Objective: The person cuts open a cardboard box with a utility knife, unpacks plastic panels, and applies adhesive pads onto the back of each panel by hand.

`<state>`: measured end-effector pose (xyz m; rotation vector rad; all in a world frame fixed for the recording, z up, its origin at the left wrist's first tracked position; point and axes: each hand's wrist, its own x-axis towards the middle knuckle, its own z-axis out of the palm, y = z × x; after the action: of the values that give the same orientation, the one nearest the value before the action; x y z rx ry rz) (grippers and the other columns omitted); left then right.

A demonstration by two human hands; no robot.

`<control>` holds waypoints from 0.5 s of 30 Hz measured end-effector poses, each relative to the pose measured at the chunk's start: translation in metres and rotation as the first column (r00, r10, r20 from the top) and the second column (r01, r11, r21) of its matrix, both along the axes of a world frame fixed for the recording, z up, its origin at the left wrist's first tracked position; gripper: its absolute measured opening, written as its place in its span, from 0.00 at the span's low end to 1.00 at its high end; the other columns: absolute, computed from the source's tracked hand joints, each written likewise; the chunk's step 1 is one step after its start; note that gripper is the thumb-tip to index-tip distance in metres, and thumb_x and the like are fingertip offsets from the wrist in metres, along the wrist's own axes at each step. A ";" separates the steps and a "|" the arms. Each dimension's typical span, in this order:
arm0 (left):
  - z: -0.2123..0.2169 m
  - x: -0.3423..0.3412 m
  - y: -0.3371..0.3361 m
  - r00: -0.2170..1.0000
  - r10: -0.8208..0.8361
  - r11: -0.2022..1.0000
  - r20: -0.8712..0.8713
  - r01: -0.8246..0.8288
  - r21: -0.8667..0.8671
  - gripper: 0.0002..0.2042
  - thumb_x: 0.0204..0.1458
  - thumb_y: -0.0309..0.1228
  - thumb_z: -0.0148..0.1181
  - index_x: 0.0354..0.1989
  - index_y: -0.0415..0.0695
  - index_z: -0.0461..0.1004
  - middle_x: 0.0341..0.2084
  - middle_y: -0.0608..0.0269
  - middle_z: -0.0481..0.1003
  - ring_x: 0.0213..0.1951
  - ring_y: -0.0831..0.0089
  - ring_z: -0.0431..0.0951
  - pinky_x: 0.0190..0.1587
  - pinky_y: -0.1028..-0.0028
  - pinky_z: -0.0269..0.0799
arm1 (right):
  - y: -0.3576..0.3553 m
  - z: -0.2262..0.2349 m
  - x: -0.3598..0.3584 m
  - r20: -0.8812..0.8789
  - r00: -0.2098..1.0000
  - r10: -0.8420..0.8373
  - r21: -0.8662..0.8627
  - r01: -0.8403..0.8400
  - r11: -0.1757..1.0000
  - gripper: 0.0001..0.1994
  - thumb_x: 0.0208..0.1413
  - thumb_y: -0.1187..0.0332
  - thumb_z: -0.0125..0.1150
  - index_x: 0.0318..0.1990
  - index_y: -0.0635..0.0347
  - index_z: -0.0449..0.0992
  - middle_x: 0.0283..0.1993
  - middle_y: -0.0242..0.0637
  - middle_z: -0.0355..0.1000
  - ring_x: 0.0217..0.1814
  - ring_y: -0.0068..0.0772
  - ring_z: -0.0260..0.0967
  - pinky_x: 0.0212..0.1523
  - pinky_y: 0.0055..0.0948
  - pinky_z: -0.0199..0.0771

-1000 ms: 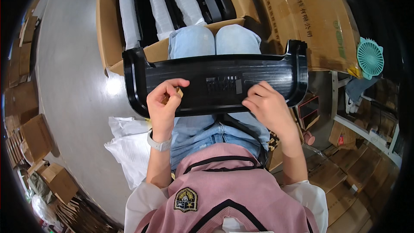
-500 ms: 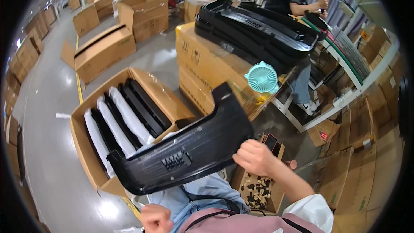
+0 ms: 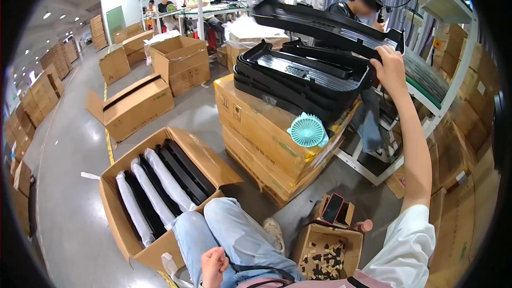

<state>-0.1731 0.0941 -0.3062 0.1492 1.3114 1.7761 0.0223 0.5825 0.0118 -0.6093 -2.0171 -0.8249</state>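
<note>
My right hand (image 3: pixel 389 66), its arm stretched forward, grips the right end of a long curved black plastic panel (image 3: pixel 322 21). It holds this panel up over a stack of similar black panels (image 3: pixel 298 82), tilted, its left end highest. Whether it touches the stack I cannot tell. Low in front of me, my left hand (image 3: pixel 213 264) is above my thigh with its fingers curled closed. Anything inside those fingers is hidden. The stack rests on taped brown cartons (image 3: pixel 256 144), with a mint-green fan (image 3: pixel 308 129) at their near edge.
An open carton (image 3: pixel 113 218) at left holds black panels and white-wrapped ones. Near my right knee are a small box (image 3: pixel 353 237) of tan and black bits, a phone (image 3: pixel 333 208) and a pink cup (image 3: pixel 364 226). A co-worker (image 3: pixel 357 6) is beyond the stack.
The black panel has gone from above my lap up and away to over the stack, carried by my right hand. My left hand has shifted slightly right. The view has tipped upward.
</note>
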 end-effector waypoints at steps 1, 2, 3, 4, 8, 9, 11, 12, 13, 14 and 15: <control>-0.002 0.001 0.004 0.999 0.026 0.999 0.041 -0.025 -0.028 0.17 0.54 0.30 0.50 0.14 0.45 0.57 0.09 0.71 0.54 0.09 0.80 0.53 0.12 0.78 0.44 | 0.021 0.006 0.000 0.037 0.997 -0.069 0.045 0.067 0.997 0.11 0.41 0.72 0.62 0.34 0.63 0.71 0.34 0.41 0.70 0.42 0.42 0.67 0.43 0.36 0.62; 0.003 0.002 0.004 0.998 0.048 0.999 0.030 -0.047 -0.025 0.17 0.54 0.30 0.50 0.14 0.45 0.57 0.09 0.71 0.54 0.09 0.80 0.53 0.12 0.78 0.44 | 0.042 0.005 -0.004 0.068 0.989 -0.129 0.060 0.125 0.990 0.10 0.40 0.72 0.63 0.33 0.62 0.72 0.34 0.39 0.70 0.42 0.40 0.67 0.44 0.36 0.62; 0.009 0.005 0.003 0.996 0.083 0.994 0.030 -0.080 -0.073 0.16 0.53 0.31 0.52 0.14 0.46 0.59 0.08 0.72 0.54 0.10 0.81 0.54 0.13 0.79 0.45 | 0.059 0.005 -0.005 0.098 0.976 -0.193 0.080 0.186 0.979 0.10 0.39 0.72 0.64 0.31 0.60 0.72 0.33 0.38 0.70 0.42 0.38 0.67 0.44 0.35 0.62; 0.013 0.005 0.001 0.992 0.121 0.986 0.029 -0.116 -0.120 0.15 0.52 0.33 0.54 0.14 0.46 0.60 0.08 0.73 0.55 0.11 0.81 0.56 0.14 0.79 0.47 | 0.071 0.005 -0.007 0.127 0.956 -0.265 0.084 0.255 0.963 0.09 0.38 0.72 0.63 0.29 0.59 0.72 0.32 0.37 0.70 0.42 0.37 0.68 0.44 0.34 0.63; 0.005 0.007 -0.004 0.986 0.167 0.975 0.032 -0.160 -0.156 0.13 0.53 0.34 0.52 0.18 0.46 0.63 0.09 0.73 0.55 0.10 0.82 0.56 0.13 0.80 0.48 | 0.125 -0.006 -0.004 0.176 0.863 -0.474 0.061 0.471 0.880 0.05 0.37 0.74 0.60 0.26 0.57 0.74 0.31 0.36 0.72 0.41 0.36 0.69 0.44 0.34 0.64; 0.004 0.008 -0.005 0.979 0.193 0.968 0.058 -0.181 -0.174 0.13 0.53 0.34 0.51 0.18 0.46 0.63 0.09 0.72 0.55 0.10 0.82 0.55 0.13 0.80 0.47 | 0.132 -0.012 -0.005 0.178 0.847 -0.501 0.009 0.508 0.861 0.05 0.37 0.74 0.60 0.26 0.57 0.74 0.31 0.36 0.72 0.42 0.37 0.69 0.45 0.36 0.64; 0.001 0.012 -0.007 0.971 0.226 0.958 0.083 -0.206 -0.197 0.13 0.54 0.34 0.51 0.18 0.47 0.62 0.10 0.72 0.56 0.10 0.82 0.55 0.13 0.80 0.47 | 0.147 -0.023 -0.001 0.181 0.877 -0.446 -0.047 0.460 0.887 0.06 0.39 0.74 0.60 0.28 0.56 0.75 0.33 0.36 0.73 0.43 0.37 0.68 0.48 0.39 0.63; -0.001 0.011 -0.009 0.971 0.214 0.962 0.102 -0.192 -0.194 0.12 0.52 0.34 0.54 0.18 0.45 0.64 0.11 0.71 0.58 0.11 0.81 0.57 0.14 0.80 0.49 | 0.148 -0.028 -0.003 0.185 0.899 -0.397 -0.101 0.419 0.902 0.06 0.40 0.74 0.60 0.30 0.56 0.77 0.34 0.35 0.73 0.45 0.37 0.68 0.51 0.43 0.62; -0.004 0.012 -0.012 0.971 0.204 0.965 0.124 -0.178 -0.193 0.12 0.51 0.34 0.56 0.19 0.44 0.65 0.12 0.70 0.61 0.12 0.80 0.59 0.15 0.79 0.52 | 0.150 -0.033 -0.008 0.188 0.902 -0.388 -0.108 0.411 0.905 0.06 0.40 0.74 0.60 0.30 0.56 0.77 0.34 0.35 0.73 0.45 0.37 0.68 0.51 0.43 0.62; -0.017 0.013 -0.013 0.968 0.216 0.961 0.125 -0.189 -0.202 0.12 0.51 0.34 0.56 0.19 0.44 0.65 0.12 0.70 0.61 0.12 0.80 0.59 0.15 0.79 0.52 | 0.152 -0.038 -0.013 0.183 0.906 -0.381 -0.139 0.407 0.903 0.08 0.41 0.73 0.60 0.33 0.54 0.78 0.37 0.35 0.73 0.47 0.38 0.67 0.54 0.49 0.59; -0.035 0.012 -0.012 0.958 0.226 0.960 0.174 -0.189 -0.206 0.13 0.52 0.32 0.54 0.17 0.45 0.61 0.10 0.71 0.57 0.11 0.80 0.56 0.14 0.78 0.47 | 0.149 -0.040 -0.025 0.183 0.912 -0.368 -0.170 0.398 0.902 0.10 0.43 0.73 0.60 0.36 0.53 0.79 0.39 0.34 0.74 0.49 0.38 0.66 0.57 0.54 0.56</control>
<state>-0.1607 0.0821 -0.3411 -0.2735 1.3806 1.7773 -0.0023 0.7316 -0.0284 -1.1212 -2.1662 -0.9191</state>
